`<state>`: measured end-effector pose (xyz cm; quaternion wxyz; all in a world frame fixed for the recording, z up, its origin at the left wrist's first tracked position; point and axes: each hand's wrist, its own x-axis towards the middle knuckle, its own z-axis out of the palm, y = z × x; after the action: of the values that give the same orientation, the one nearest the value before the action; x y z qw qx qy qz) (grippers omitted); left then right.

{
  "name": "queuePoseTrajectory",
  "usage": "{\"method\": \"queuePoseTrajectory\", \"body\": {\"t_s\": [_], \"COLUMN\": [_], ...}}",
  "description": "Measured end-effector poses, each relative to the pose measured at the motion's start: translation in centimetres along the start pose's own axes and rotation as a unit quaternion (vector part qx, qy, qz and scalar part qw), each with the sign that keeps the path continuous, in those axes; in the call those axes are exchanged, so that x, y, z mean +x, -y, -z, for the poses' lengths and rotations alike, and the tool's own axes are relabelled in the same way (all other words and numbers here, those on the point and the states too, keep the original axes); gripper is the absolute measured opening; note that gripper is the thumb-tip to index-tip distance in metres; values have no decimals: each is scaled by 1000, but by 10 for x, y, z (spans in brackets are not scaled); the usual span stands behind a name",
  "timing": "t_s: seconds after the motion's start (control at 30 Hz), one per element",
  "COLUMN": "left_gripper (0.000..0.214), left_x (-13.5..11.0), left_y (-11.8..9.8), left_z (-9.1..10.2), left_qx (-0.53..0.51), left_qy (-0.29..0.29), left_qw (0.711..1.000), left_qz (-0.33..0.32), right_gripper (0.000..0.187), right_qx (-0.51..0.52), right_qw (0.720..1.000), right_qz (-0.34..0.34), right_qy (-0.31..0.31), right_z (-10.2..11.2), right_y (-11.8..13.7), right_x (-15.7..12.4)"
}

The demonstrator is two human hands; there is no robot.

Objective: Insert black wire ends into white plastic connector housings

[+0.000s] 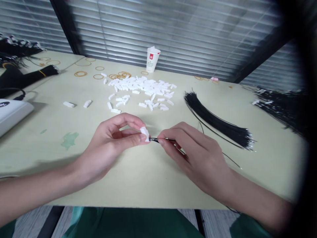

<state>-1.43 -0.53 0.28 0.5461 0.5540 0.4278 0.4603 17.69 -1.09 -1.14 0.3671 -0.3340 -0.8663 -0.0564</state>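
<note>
Between the thumb and fingers of my left hand [112, 142] is a small white plastic connector housing [144, 133]. My right hand [195, 152] pinches thin black wires [154, 140], whose ends meet the housing's right side. How deep the wires sit in it I cannot make out. Both hands are above the table near its front. Beyond them lies a heap of similar white housings [143, 86], with several strays nearer to me. A bundle of black wires [218, 122] with bare silvery ends rests to the right of my hands.
A paper cup [153, 60] stands at the back of the pale table [119, 188]. Rubber bands [121, 75] lie left of it. More black wire bundles are at the far left [27, 77] and right [282, 105]. A white device [15, 114] sits at the left edge.
</note>
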Motion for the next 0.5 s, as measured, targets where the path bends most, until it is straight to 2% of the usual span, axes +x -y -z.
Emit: {"method": "queuePoseTrajectory", "body": {"t_s": [0.37, 0.5], "left_gripper": [13, 13], "left_x": [1, 0], "left_y": [2, 3], "left_z": [-2, -1], "left_qx": [0, -10], "left_qy": [4, 3], "left_qw": [1000, 1000], "left_qz": [-7, 3], "right_gripper": [5, 10], "right_qx": [-65, -73], "right_qw": [997, 996], "right_qz": [42, 46], "right_qy": [12, 17], "right_z": [2, 2], "right_y": [0, -1], "right_x": [-2, -3]}}
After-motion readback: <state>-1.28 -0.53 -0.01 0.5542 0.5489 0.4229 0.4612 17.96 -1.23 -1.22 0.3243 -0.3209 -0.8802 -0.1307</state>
